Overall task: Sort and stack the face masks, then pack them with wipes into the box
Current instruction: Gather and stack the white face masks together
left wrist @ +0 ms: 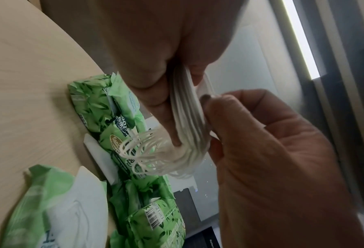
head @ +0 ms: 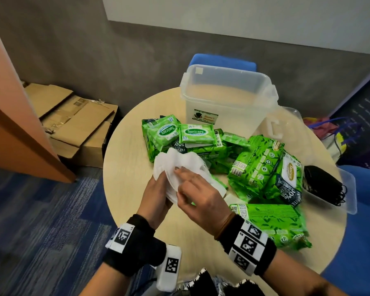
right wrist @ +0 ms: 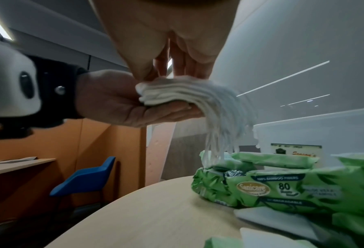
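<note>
A stack of white face masks is held over the round table. My left hand grips it from below, thumb and fingers round the stack. My right hand comes from the right and pinches the stack's top edge with curled fingertips. The masks' ear loops hang loose. More white masks lie on the table under my right hand. Green wipes packs lie around them. The clear plastic box stands open at the table's far side. Black masks sit at the right.
The black masks lie in a shallow clear tray at the table's right edge. A clear lid leans by the box. Blue chairs stand behind and to the right. Flattened cardboard lies on the floor at the left.
</note>
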{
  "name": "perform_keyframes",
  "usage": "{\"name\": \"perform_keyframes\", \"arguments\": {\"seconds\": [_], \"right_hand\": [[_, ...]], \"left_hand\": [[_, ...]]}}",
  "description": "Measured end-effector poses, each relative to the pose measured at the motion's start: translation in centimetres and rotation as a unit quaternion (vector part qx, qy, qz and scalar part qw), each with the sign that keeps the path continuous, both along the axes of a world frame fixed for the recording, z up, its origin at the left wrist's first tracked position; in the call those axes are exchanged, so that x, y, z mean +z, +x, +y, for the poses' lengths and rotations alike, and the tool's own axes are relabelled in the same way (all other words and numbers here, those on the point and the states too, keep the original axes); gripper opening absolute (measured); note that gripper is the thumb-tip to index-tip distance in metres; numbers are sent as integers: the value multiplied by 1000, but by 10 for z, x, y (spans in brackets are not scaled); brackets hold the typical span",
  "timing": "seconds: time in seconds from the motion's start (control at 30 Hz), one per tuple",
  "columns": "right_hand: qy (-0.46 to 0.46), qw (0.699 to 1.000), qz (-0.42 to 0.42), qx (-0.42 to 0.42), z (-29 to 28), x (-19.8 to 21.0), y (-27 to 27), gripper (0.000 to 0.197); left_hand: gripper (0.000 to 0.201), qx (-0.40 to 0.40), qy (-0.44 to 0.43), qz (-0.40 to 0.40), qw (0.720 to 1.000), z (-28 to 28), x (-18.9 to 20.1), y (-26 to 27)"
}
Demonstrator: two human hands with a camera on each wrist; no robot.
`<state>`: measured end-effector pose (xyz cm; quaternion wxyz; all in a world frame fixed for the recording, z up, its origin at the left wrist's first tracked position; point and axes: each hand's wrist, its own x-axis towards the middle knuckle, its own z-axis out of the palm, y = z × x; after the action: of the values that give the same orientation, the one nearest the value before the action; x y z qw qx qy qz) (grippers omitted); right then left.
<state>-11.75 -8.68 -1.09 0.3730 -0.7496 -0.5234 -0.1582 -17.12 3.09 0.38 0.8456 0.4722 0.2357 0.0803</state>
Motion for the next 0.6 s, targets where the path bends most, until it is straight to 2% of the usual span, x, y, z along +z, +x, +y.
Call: {"name": "perform_keyframes", "arguments": {"seconds": [0.1, 0.23, 0.33, 0.4, 0.53, 0.6], "right_hand": [[-10, 1000, -23, 12, 1, -2, -5, 11], [-12, 998, -55, 32, 3, -2, -7, 11], [-16, 997, -70, 37, 6, -6, -10, 9], [-20, 998, -57, 32, 10, -9, -13, 10], [-33, 997, -11, 69, 16, -21, -22, 11], [-59, 994, 32, 88, 11, -26, -20, 19]], "left_hand": [[36, 8, -12, 8, 1000, 1, 1, -3], [42, 13, -26, 17, 999, 4, 0, -6], [57, 11, -79, -5, 997, 7, -1, -10], [63, 10, -76, -5, 997, 9, -3, -14], [32, 48, 4, 53, 997, 16, -16, -18], [29, 66, -4, 72, 995, 25, -22, -22]]}}
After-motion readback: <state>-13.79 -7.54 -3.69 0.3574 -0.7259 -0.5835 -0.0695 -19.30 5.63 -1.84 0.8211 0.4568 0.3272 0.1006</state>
